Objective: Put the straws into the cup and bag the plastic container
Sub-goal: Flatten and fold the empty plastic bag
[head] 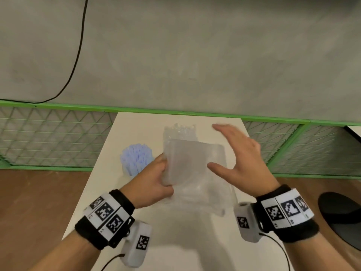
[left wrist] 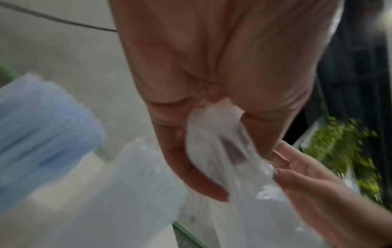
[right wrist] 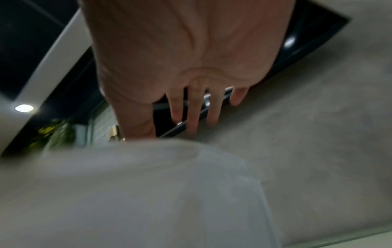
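A translucent plastic container (head: 195,159) sits in the middle of the white table (head: 136,122), partly wrapped in a thin clear bag (head: 207,196). My left hand (head: 164,171) pinches the bag's edge at the container's left side; the left wrist view shows the film of the bag (left wrist: 212,134) bunched between thumb and fingers. My right hand (head: 224,147) hovers open over the container's right side, fingers spread and holding nothing (right wrist: 197,110). Blue straws (head: 136,159) stand bunched in a cup at the left; the straws (left wrist: 42,117) look blurred in the left wrist view.
A crinkled clear plastic piece (head: 180,130) rises behind the container. A green mesh fence (head: 58,137) runs behind the table below a grey wall. A dark round object (head: 341,216) sits off the table at the right. Bare tabletop (head: 175,241) lies near me.
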`<state>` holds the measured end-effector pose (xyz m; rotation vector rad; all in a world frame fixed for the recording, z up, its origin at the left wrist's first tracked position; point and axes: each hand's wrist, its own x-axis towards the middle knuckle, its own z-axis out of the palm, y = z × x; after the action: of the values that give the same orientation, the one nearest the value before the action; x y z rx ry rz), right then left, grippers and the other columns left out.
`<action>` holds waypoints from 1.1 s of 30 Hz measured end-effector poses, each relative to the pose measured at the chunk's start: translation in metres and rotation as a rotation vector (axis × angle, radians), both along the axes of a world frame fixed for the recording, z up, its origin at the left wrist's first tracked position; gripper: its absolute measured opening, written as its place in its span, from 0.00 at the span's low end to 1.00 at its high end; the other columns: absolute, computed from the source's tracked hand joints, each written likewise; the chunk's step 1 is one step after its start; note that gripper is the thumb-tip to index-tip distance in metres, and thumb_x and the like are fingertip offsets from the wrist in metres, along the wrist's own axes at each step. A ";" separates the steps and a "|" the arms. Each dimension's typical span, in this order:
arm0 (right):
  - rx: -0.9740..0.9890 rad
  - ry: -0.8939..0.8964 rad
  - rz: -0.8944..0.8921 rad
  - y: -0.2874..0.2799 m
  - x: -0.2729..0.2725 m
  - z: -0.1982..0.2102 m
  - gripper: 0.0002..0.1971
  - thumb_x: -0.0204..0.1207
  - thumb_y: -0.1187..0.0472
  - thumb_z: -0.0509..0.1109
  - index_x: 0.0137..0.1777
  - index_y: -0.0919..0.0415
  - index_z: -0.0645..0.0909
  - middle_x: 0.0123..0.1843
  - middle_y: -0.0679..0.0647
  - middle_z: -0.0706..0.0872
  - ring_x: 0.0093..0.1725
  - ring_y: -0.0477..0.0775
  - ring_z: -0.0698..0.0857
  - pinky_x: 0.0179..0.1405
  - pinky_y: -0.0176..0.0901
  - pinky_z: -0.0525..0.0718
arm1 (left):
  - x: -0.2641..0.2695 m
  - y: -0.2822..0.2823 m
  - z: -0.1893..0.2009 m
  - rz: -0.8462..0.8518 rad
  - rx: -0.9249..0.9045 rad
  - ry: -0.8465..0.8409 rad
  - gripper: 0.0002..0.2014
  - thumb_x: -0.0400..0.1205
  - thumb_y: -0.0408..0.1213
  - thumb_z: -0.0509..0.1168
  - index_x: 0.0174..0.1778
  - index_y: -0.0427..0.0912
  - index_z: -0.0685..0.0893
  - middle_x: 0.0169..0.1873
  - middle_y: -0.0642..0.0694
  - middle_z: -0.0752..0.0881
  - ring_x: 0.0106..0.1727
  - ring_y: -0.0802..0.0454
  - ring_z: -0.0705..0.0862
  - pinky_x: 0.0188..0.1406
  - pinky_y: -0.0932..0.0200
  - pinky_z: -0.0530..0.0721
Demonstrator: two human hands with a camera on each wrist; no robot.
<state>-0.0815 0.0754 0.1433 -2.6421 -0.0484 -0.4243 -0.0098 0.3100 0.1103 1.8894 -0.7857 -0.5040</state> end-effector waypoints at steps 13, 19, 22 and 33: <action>0.252 0.257 0.199 -0.005 0.013 -0.016 0.32 0.64 0.53 0.85 0.64 0.39 0.72 0.59 0.38 0.80 0.50 0.43 0.85 0.43 0.35 0.81 | 0.015 0.018 0.009 -0.128 0.048 -0.072 0.41 0.72 0.15 0.65 0.61 0.73 0.75 0.65 0.71 0.71 0.62 0.83 0.72 0.54 0.85 0.70; 0.278 0.290 0.193 0.005 0.002 -0.026 0.21 0.66 0.54 0.84 0.54 0.44 0.79 0.57 0.41 0.75 0.44 0.42 0.82 0.39 0.27 0.78 | 0.020 0.024 0.001 -0.048 0.017 -0.028 0.42 0.72 0.18 0.69 0.61 0.78 0.78 0.67 0.64 0.74 0.65 0.74 0.75 0.63 0.76 0.75; 0.277 0.326 0.200 0.000 0.002 -0.032 0.08 0.72 0.53 0.79 0.46 0.52 0.84 0.44 0.42 0.86 0.39 0.42 0.83 0.38 0.29 0.76 | 0.023 0.026 -0.001 0.050 -0.085 0.060 0.35 0.71 0.28 0.76 0.64 0.73 0.81 0.67 0.60 0.77 0.67 0.64 0.79 0.68 0.61 0.80; 1.022 0.371 0.206 -0.011 -0.020 -0.028 0.15 0.78 0.67 0.67 0.64 0.67 0.78 0.54 0.62 0.92 0.43 0.66 0.92 0.45 0.45 0.88 | -0.005 0.022 -0.037 0.089 -0.323 0.562 0.48 0.52 0.65 0.81 0.65 0.43 0.79 0.58 0.47 0.90 0.58 0.52 0.88 0.53 0.56 0.87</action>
<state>-0.1019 0.0643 0.1151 -1.6407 0.0144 0.1167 -0.0145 0.3316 0.0737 1.3786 -0.3791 -0.7578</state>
